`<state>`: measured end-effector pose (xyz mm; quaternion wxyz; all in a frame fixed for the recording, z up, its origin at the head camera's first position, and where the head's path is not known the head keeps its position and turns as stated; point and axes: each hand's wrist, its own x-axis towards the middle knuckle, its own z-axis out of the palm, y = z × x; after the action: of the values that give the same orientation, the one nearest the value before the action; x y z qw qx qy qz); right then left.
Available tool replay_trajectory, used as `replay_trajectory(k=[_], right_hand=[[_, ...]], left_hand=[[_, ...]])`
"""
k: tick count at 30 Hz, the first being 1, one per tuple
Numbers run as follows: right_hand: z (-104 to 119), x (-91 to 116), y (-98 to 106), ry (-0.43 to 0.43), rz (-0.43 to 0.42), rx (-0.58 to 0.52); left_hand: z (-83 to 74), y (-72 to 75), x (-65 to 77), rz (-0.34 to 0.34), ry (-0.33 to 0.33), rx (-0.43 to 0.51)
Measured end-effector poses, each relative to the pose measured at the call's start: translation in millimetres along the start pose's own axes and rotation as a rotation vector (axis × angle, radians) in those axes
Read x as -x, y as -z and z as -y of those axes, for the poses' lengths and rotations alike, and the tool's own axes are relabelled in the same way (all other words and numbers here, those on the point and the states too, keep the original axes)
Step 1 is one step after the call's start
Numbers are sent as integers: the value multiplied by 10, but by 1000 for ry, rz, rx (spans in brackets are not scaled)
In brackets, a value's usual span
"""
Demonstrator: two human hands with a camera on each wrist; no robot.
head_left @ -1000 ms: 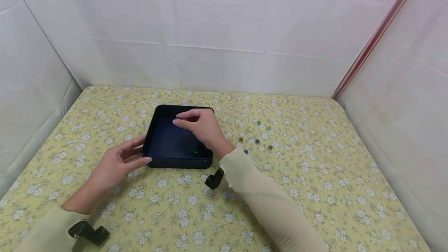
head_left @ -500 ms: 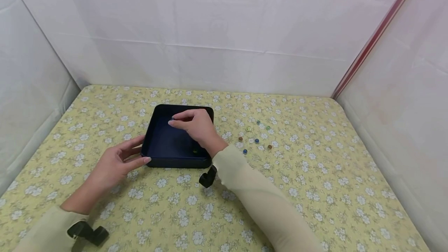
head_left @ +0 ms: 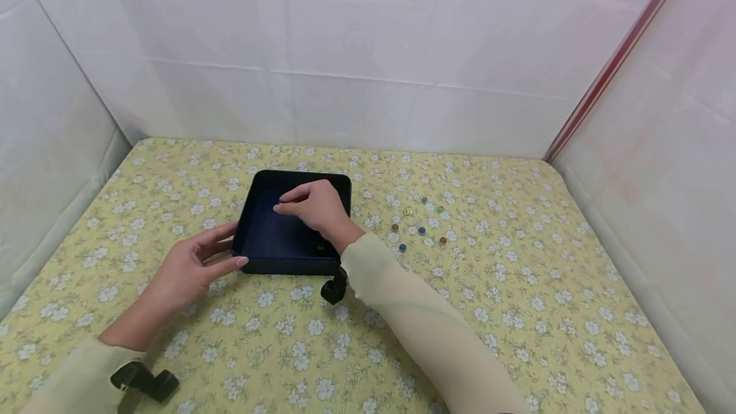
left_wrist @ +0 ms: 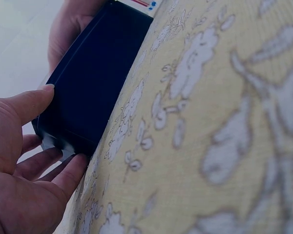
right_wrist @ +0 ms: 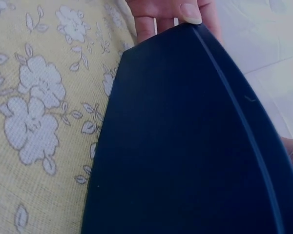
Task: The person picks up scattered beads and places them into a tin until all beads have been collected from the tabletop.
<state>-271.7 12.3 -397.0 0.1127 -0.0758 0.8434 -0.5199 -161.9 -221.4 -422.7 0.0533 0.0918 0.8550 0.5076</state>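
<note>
A dark blue square tray [head_left: 276,266] with low walls lies on the table in the head view. My left hand [head_left: 186,273] holds its near left corner, thumb on the front wall and fingers at the left side. Over the tray's inside, my right hand [head_left: 316,208] pinches a small dark marble, mostly hidden between thumb and forefinger. One yellow-green marble [head_left: 320,248] rests inside near the front right corner. In the left wrist view, the left thumb [left_wrist: 36,102] touches the tray's wall. The tray's outer wall [right_wrist: 156,131] hides the right fingertips in the right wrist view.
Right of the tray, several marbles lie scattered on the flowered cloth [head_left: 517,337], among them a blue marble [head_left: 421,230], a brown marble [head_left: 443,241] and a green marble [head_left: 440,209]. White sheet walls [head_left: 356,50] enclose the table at the back and sides.
My right hand has moved slightly left and lower over the tray, fingertips still pinched. The left hand and the tray have stayed in place.
</note>
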Motion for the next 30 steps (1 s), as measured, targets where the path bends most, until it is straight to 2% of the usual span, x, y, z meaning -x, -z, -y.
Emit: replay_trajectory(k=[18, 30], right_hand=[[12, -48, -63, -65, -10, 223], [-2, -68, -83, -73, -16, 254]], left_hand=[[25, 2, -3, 2, 1, 8], [33, 8, -5, 4, 4, 15]])
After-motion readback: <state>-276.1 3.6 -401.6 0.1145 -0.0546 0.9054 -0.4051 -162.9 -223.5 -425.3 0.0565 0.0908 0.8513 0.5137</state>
